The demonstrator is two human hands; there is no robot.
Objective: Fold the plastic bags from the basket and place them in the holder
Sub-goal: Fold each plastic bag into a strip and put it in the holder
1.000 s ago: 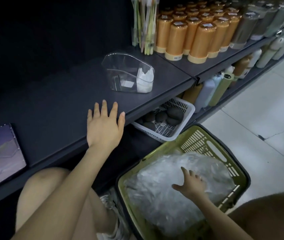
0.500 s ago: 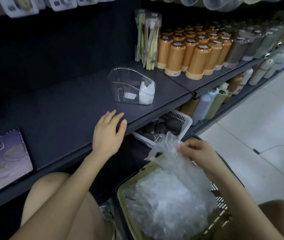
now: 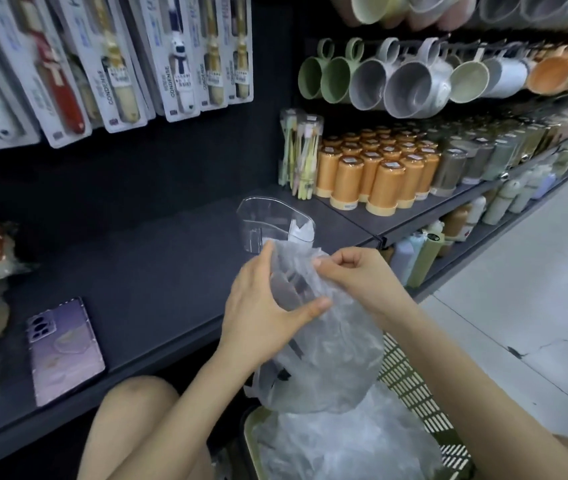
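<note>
A clear crinkled plastic bag (image 3: 331,344) hangs in the air above the green basket (image 3: 414,386), which holds a heap of more clear bags (image 3: 341,445). My left hand (image 3: 258,313) grips the bag's upper left side, thumb across the front. My right hand (image 3: 355,271) pinches the bag's top edge. Just behind the hands, on the dark shelf (image 3: 137,265), stands the clear plastic holder (image 3: 268,220) with a folded white bag (image 3: 301,230) in its right end.
A purple phone (image 3: 64,348) lies on the shelf at the left. Orange cylinders (image 3: 376,174) and a toothbrush pack (image 3: 298,154) stand behind the holder. Mugs hang above at right, and packaged items at left. The tiled floor (image 3: 535,306) lies to the right.
My right hand lifted a bag out of the basket and raised it to shelf height. My left hand left the shelf edge and took hold of the bag. The view tilted upward.
</note>
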